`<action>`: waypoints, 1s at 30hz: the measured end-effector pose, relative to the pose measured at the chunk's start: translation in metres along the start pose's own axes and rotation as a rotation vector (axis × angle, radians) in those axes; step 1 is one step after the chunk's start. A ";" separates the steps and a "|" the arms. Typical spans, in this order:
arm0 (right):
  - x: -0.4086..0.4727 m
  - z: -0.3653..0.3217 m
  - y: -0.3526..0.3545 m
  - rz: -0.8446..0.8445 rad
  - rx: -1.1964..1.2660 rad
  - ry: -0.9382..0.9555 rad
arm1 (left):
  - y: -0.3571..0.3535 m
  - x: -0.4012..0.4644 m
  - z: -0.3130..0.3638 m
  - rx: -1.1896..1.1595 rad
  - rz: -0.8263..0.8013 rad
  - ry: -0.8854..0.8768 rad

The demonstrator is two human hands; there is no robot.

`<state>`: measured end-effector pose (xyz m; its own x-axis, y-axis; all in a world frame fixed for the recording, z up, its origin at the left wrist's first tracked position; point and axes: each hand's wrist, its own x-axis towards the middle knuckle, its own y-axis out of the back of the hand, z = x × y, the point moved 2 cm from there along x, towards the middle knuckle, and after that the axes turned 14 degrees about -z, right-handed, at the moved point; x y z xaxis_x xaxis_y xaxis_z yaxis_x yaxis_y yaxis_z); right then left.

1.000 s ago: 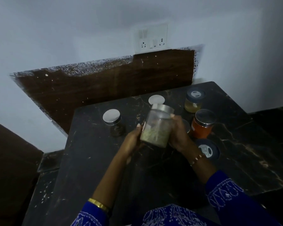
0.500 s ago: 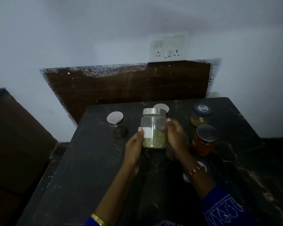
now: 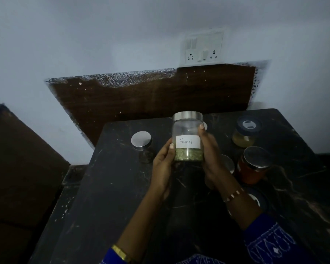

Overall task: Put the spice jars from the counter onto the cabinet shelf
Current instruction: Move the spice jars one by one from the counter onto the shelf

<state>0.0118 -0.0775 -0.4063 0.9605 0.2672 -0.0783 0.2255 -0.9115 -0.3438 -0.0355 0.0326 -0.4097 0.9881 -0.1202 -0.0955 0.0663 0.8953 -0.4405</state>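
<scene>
**Fennel jar is held upright over the counter, label facing the person**

The person is holding the fennel jar (image 3: 187, 138) between both hands, lifted above the dark counter (image 3: 111, 187). The left hand (image 3: 163, 164) is cupping the jar's left side with the thumb lying along the glass, and the right hand (image 3: 208, 149) is wrapping its fingers around the right side; both hands are gripping the jar.

The jar looks like clear glass with a metal lid (image 3: 188, 116), so I am judging it as stiff, smooth and breakable if it drops. It is only about one third full of green seeds, so it is probably quite light. The best place to hold is the middle of the body, as the hands are doing now, not the lid, which could come loose.

The long axis of the jar is standing nearly vertical, lid up, and the white label reading "Fennel" (image 3: 187, 141) is pointing toward the camera.

Other jars are waiting on the counter: one with a steel lid (image 3: 141, 141) to the left, an orange jar (image 3: 252, 166) and a yellow jar with a dark lid (image 3: 245, 133) to the right. No cabinet shelf is showing in this view
</scene>
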 end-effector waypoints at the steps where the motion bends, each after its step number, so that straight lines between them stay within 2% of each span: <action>1: 0.004 -0.004 -0.004 -0.001 -0.015 0.005 | 0.004 0.004 0.004 -0.007 0.001 -0.003; 8: 0.026 -0.030 -0.031 -0.097 -0.102 0.049 | 0.024 0.035 0.044 0.052 -0.067 -0.059; 12: 0.039 -0.055 -0.037 -0.096 -0.142 0.123 | 0.020 0.051 0.070 0.073 -0.111 -0.142; 15: 0.051 -0.083 -0.039 -0.111 -0.125 0.189 | 0.005 0.061 0.097 0.175 -0.136 -0.235; 19: 0.065 -0.144 -0.051 -0.199 -0.163 0.332 | -0.017 0.080 0.151 0.278 -0.121 -0.401; 25: 0.076 -0.265 -0.083 -0.167 -0.400 0.648 | -0.076 0.096 0.262 0.508 -0.184 -0.745; 27: 0.076 -0.306 -0.095 -0.197 -0.428 0.726 | -0.097 0.097 0.299 0.561 -0.215 -0.863; 30: 0.080 -0.360 -0.110 -0.252 -0.413 0.811 | -0.123 0.107 0.349 0.591 -0.225 -0.952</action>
<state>0.1223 -0.0690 -0.0376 0.6612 0.3143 0.6812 0.3329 -0.9366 0.1089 0.1103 0.0595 -0.0545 0.6330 -0.1550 0.7585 0.0606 0.9867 0.1510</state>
